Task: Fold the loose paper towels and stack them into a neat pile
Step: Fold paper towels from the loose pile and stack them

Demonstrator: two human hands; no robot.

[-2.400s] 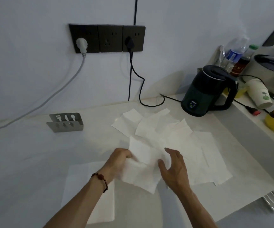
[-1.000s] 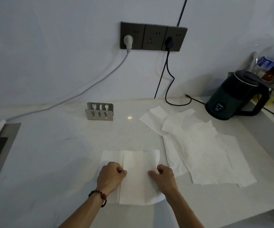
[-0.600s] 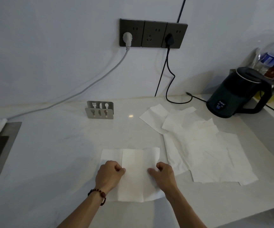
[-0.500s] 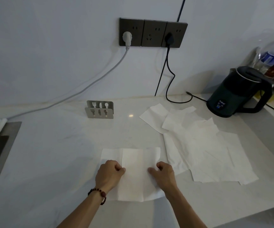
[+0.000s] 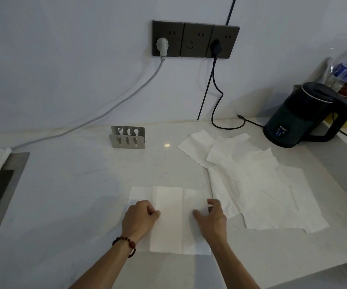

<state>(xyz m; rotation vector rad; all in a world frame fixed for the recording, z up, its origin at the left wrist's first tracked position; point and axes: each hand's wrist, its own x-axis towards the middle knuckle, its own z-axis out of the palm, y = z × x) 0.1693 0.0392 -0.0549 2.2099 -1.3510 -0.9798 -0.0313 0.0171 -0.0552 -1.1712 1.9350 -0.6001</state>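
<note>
Now, near the worktop's (image 5: 74,184) front edge, the right hand (image 5: 211,219) has lifted open off the towel's (image 5: 169,217) right flap, while the left hand (image 5: 138,219) still pinches its left side, so folding should follow; loose towels (image 5: 262,184) wait toward the right edge.

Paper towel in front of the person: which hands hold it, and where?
The left hand pinches the paper towel at its left fold; the right hand rests on its right side, grip unclear.
</note>
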